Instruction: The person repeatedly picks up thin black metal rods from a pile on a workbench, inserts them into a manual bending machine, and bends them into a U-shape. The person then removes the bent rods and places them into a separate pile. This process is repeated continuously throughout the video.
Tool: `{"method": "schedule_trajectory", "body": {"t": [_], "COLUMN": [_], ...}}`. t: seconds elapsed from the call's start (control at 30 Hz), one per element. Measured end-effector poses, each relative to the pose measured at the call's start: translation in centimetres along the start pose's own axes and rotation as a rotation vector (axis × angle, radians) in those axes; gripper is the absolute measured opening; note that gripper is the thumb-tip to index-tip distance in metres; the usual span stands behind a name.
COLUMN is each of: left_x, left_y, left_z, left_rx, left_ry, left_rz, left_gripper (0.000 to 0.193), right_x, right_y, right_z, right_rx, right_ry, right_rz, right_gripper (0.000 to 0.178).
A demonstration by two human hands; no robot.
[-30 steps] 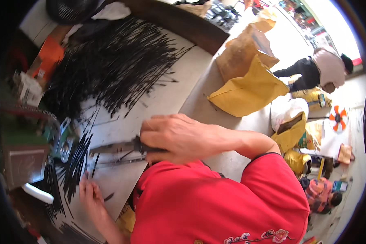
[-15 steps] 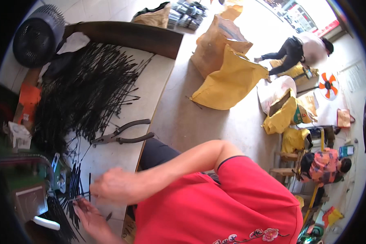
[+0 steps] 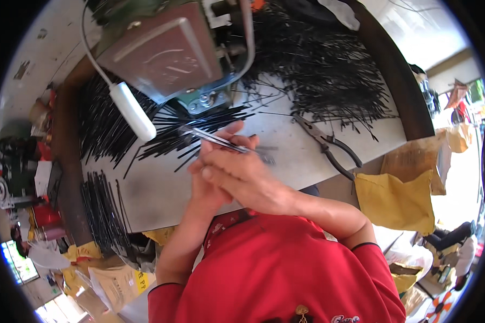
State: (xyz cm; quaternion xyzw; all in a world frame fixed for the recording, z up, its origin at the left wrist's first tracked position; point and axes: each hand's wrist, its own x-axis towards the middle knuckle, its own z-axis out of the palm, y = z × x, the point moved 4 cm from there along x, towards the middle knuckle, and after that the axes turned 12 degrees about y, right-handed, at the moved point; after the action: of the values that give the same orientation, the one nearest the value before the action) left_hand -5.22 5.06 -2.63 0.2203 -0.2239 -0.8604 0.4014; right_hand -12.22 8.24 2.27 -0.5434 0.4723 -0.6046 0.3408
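Observation:
My two hands are together over the near part of the white tabletop, in front of the machine. Palm up, my left hand [image 3: 203, 185] has metal tweezers [image 3: 213, 138] lying across its fingers, tips pointing to the far left over the black rods. My right hand [image 3: 256, 180] lies over the left palm, fingers folded and thumb along the left hand. Whatever its fingers hold is hidden. Thin black rods [image 3: 172, 132] are heaped just beyond my hands, under the machine head. To the right lie dark-handled pliers [image 3: 328, 145], apart from both hands.
A green machine [image 3: 167, 59] with a white-handled lever [image 3: 132, 112] stands at the far side. Black rods pile at the back right [image 3: 323, 70], and a bundle [image 3: 103, 207] lies front left. A raised dark rim [image 3: 393, 70] edges the table. A yellow sack [image 3: 396, 202] stands right.
The view has swung to the left, bringing the machine to the far middle. My right hand, earlier a little apart above the left, now lies over it.

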Motion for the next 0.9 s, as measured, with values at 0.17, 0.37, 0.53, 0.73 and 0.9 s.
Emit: {"method": "schedule_trajectory", "body": {"t": [0.17, 0.37, 0.53, 0.73, 0.9], "left_x": [-0.4, -0.4, 1.4, 3.3, 3.8], "left_y": [0.7, 2.6, 3.9, 4.8, 5.0], "left_z": [-1.4, -1.8, -2.7, -3.3, -3.6], "left_rx": [0.037, 0.183, 0.335, 0.466, 0.470], "left_ry": [0.309, 0.560, 0.570, 0.571, 0.524], "left_rz": [0.143, 0.144, 0.235, 0.259, 0.271], "left_gripper": [0.029, 0.021, 0.022, 0.023, 0.023], "right_x": [0.4, 1.6, 3.1, 4.0, 4.0], "right_y": [-0.7, 3.4, 4.7, 5.3, 5.8], "right_z": [-2.7, -2.6, -2.1, -1.8, -1.8], "right_rx": [-0.280, -0.407, -0.231, -0.126, -0.111], "right_ry": [0.090, 0.147, 0.210, 0.208, 0.197], "right_rz": [0.218, 0.204, 0.323, 0.350, 0.383], "right_gripper": [0.025, 0.021, 0.022, 0.023, 0.022]}}
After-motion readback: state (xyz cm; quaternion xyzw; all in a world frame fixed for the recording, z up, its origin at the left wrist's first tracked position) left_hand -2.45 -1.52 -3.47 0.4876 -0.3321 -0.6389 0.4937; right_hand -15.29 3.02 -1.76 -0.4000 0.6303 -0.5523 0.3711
